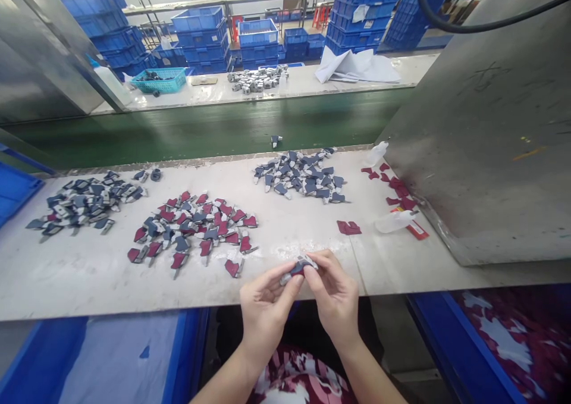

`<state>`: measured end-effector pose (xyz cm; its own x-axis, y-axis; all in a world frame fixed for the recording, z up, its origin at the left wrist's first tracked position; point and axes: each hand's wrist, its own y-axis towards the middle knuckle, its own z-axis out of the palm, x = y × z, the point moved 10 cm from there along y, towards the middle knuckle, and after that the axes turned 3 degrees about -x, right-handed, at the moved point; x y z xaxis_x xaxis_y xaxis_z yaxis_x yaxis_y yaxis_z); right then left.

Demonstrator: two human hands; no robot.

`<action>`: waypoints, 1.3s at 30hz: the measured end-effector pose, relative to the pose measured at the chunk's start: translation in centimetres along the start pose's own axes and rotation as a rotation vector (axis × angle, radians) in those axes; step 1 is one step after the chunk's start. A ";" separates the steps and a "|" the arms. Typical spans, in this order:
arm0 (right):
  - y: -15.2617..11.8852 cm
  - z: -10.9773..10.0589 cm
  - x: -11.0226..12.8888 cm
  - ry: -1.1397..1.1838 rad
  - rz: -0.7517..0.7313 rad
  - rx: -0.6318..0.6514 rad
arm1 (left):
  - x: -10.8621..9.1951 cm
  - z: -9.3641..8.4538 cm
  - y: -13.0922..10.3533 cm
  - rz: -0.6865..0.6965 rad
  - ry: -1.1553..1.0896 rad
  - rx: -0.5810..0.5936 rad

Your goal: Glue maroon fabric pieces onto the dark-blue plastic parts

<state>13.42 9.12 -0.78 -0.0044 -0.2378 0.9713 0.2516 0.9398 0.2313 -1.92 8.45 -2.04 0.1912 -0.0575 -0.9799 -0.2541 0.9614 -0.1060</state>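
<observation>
Near the table's front edge, my left hand [269, 303] and my right hand [333, 291] hold one small grey, dark blue and dark red part [298, 268] between thumbs and fingers. To the left lies a pile of red and blue-grey parts [191, 228], with another pile of dark blue-grey parts [89, 202] farther left. Beyond my hands is a third pile of blue-grey parts [303, 175]. A few dark red pieces [348, 228] lie just right of my hands, and more red pieces [399, 190] are scattered by the metal panel.
A metal panel [491, 130] rises at the right. Two clear bottles [395, 221] lie near it. A green conveyor [214, 124] crosses behind the white table [111, 279], with one part [276, 141] on it. Blue bins [459, 344] flank the front edge below.
</observation>
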 end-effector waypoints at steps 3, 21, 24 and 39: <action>-0.1 0.4 0.1 -0.019 -0.021 0.018 | 0.3 -0.4 0.1 -0.008 0.034 -0.030; 2.0 0.3 -2.6 -0.078 0.018 0.095 | -1.5 -0.7 3.3 0.256 0.380 0.223; 1.9 -0.2 1.6 -0.344 -0.394 0.042 | -1.0 -0.5 3.6 0.085 0.300 0.283; 0.7 1.5 4.5 -0.480 -0.844 0.125 | -1.0 1.0 4.8 -0.211 0.269 0.702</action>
<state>12.10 9.02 3.87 -0.5359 -0.7452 0.3968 -0.1197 0.5323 0.8380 -2.41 13.38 -1.45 -0.0906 -0.2353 -0.9677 0.4387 0.8629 -0.2509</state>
